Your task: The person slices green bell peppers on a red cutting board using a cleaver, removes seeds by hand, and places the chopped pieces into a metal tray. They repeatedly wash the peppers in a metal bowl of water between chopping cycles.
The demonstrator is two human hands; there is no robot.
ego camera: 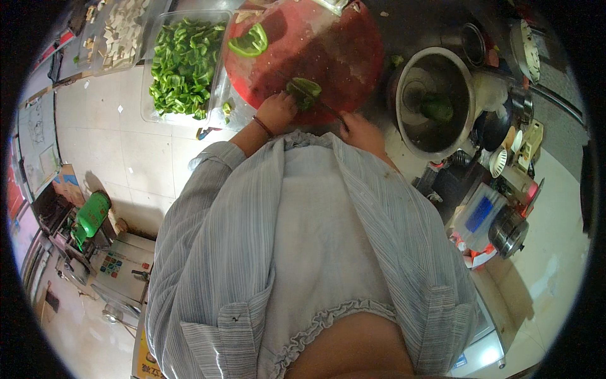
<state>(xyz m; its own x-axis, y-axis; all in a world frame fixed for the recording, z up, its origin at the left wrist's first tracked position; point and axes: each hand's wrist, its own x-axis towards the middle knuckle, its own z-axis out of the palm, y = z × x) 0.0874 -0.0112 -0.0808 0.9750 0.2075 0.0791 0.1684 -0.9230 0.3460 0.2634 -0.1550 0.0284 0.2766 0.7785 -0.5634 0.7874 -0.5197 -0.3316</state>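
Note:
My left hand (275,113) presses on a piece of green pepper (304,91) near the front edge of a round red cutting board (350,52). In my right hand (362,134) is the dark handle of a knife (337,115); its blade reaches toward the pepper and is partly hidden. Another hollow piece of green pepper (249,41) lies at the board's left side. Left of the board, a clear plastic tub (147,94) holds a heap of chopped green pepper (187,66).
A deep metal bowl (469,90) with a green pepper (436,107) inside stands right of the board. Farther left is a clear tub of pale cut pieces (124,33). Pots and utensils crowd the right side. A green gas cylinder (93,214) stands at the lower left.

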